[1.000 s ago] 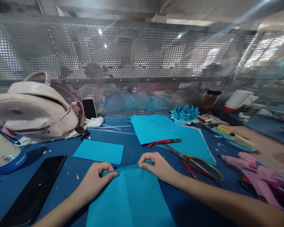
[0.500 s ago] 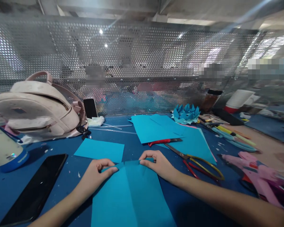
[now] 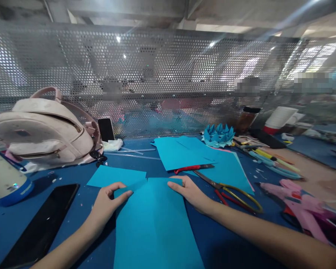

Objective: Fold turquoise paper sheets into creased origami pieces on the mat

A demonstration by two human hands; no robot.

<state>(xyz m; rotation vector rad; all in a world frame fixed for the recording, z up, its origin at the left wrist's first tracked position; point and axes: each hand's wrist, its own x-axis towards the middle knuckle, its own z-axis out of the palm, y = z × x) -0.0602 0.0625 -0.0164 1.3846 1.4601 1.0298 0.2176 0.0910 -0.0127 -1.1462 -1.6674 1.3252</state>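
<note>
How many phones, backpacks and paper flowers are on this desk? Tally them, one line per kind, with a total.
Phones: 2
Pink backpack: 1
Blue paper flower: 1
Total: 4

Both bare forearms reach forward from the lower edge and converge toward the middle. The left hand [image 3: 108,201] lies palm down, index finger stretched out flat and pointing right, thumb arched above it. The right hand [image 3: 189,192] mirrors it, fingers extended leftward and pressed flat, thumb tucked beside them. Neither grip is closed.
</note>
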